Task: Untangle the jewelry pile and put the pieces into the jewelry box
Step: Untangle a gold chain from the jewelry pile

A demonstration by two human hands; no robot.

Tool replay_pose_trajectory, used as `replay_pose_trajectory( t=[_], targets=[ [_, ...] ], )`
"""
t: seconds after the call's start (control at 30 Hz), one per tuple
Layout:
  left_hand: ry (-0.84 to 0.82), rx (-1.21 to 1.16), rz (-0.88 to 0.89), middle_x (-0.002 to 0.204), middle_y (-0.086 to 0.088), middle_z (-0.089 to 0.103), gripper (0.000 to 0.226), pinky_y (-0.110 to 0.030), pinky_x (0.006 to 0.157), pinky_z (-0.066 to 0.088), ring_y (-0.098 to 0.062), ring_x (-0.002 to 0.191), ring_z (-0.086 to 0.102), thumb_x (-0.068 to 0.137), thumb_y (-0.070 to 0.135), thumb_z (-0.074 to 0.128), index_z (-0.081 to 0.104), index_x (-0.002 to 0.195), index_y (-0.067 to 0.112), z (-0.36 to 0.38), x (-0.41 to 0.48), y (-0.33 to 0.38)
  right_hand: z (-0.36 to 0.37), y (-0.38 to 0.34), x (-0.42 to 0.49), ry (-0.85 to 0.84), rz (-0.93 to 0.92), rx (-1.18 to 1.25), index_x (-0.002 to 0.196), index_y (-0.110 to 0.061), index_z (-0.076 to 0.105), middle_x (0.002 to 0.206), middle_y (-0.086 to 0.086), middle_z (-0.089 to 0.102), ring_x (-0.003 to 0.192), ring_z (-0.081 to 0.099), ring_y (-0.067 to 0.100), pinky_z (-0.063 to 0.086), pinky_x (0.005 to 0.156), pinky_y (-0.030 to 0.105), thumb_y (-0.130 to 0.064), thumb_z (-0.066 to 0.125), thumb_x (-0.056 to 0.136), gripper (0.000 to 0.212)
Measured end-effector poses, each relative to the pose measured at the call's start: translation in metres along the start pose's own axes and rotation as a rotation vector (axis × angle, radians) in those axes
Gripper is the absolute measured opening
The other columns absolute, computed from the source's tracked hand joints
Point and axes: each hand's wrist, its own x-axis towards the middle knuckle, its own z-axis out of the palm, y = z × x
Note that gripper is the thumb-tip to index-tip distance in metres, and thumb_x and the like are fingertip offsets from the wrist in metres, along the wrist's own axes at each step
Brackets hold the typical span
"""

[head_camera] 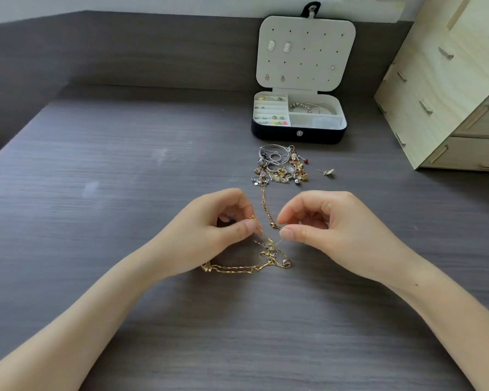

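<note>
Nearest on the desk (124,320), a knot of gold chains (268,255) lies under both hands. The left hand (223,221) pinches a gold piece of it and the right hand (322,221) pinches a fine strand. Tugging apart too hard could tighten the knot or snap a link. Beyond lies the jewelry pile (280,165), then the open jewelry box (298,136).
</note>
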Motion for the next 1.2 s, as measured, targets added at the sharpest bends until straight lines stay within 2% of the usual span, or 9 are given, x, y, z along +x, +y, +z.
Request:
replay_pose_trajectory(
  t=[0.1,0.2,0.43,0.6,0.7,0.8,1.0,1.1,1.2],
  targets=[
    [0.017,-0.076,-0.032,0.081,0.003,0.073,0.013,-0.045,0.087,0.048,-0.018,0.085,0.066,0.081,0.027,0.058,0.056,0.081,0.014,0.001,-0.001,0.001,0.001,0.000,-0.001,-0.007,-0.028,-0.039,0.085,-0.029,0.069,0.082,-0.007,0.066,0.070,0.055,0.014,0.046,0.065,0.027,-0.015,0.070,0.084,0.014],
    [0.039,-0.115,-0.036,0.078,0.000,0.073,0.011,-0.040,0.085,0.049,-0.017,0.084,0.067,0.089,0.019,0.057,0.052,0.082,0.013,0.004,-0.001,0.001,0.002,-0.003,0.001,0.011,-0.056,-0.044,0.088,-0.028,0.069,0.079,-0.010,0.064,0.069,0.051,0.004,0.039,0.063,0.014,-0.011,0.067,0.086,0.017],
    [0.104,-0.184,-0.019,0.068,-0.004,0.070,0.010,-0.027,0.071,0.047,-0.021,0.073,0.063,0.091,0.019,0.048,0.045,0.084,0.013,0.007,-0.002,0.001,0.015,-0.004,0.011,0.089,-0.093,-0.068,0.091,-0.025,0.067,0.074,-0.013,0.061,0.066,0.051,0.002,0.036,0.062,0.011,-0.011,0.067,0.086,0.015],
    [0.214,-0.203,-0.048,0.058,-0.002,0.065,0.011,-0.026,0.067,0.045,-0.017,0.061,0.056,0.087,0.023,0.050,0.045,0.083,0.013,0.006,-0.002,0.000,0.018,-0.001,0.006,0.144,-0.192,-0.427,0.077,-0.025,0.068,0.075,-0.014,0.061,0.071,0.044,0.005,0.034,0.065,0.014,-0.037,0.063,0.076,0.013],
    [0.289,-0.134,-0.065,0.055,0.002,0.062,0.016,-0.030,0.068,0.044,-0.013,0.057,0.053,0.095,0.013,0.051,0.046,0.081,0.017,0.004,0.001,-0.002,0.021,-0.003,0.001,0.060,-0.132,-0.541,0.070,-0.031,0.062,0.072,-0.014,0.057,0.071,0.041,0.004,0.032,0.063,0.015,-0.053,0.059,0.069,0.022],
    [0.325,-0.033,-0.037,0.057,0.010,0.060,0.013,-0.035,0.070,0.043,-0.014,0.059,0.052,0.091,0.024,0.051,0.045,0.079,0.026,0.001,0.007,-0.004,0.022,-0.008,-0.001,0.001,-0.079,-0.573,0.068,-0.033,0.057,0.072,-0.014,0.056,0.074,0.045,0.005,0.035,0.063,0.021,-0.058,0.059,0.069,0.025],
    [0.376,0.304,0.075,0.076,0.012,0.057,0.013,-0.019,0.066,0.039,-0.007,0.074,0.050,0.084,0.025,0.048,0.059,0.091,0.021,0.008,0.014,-0.011,0.015,-0.013,-0.003,-0.055,0.047,-0.538,0.071,-0.030,0.063,0.071,-0.014,0.058,0.068,0.048,0.000,0.032,0.060,0.019,-0.044,0.071,0.074,0.017],
    [0.392,0.495,0.185,0.086,0.008,0.058,0.018,-0.025,0.072,0.038,-0.015,0.080,0.051,0.084,0.021,0.053,0.063,0.098,0.018,0.010,0.009,-0.011,0.013,-0.012,-0.005,-0.064,0.109,-0.519,0.069,-0.030,0.064,0.065,-0.014,0.059,0.063,0.050,-0.003,0.030,0.054,0.015,-0.039,0.071,0.077,0.013],
    [0.322,0.559,0.336,0.086,0.003,0.058,0.026,-0.028,0.068,0.038,-0.019,0.077,0.050,0.076,0.005,0.056,0.072,0.086,0.023,0.012,-0.001,-0.006,0.011,-0.011,-0.006,-0.056,0.132,-0.530,0.069,-0.030,0.063,0.063,-0.014,0.058,0.060,0.050,-0.001,0.033,0.055,0.015,-0.034,0.067,0.081,0.013]
  ],
)
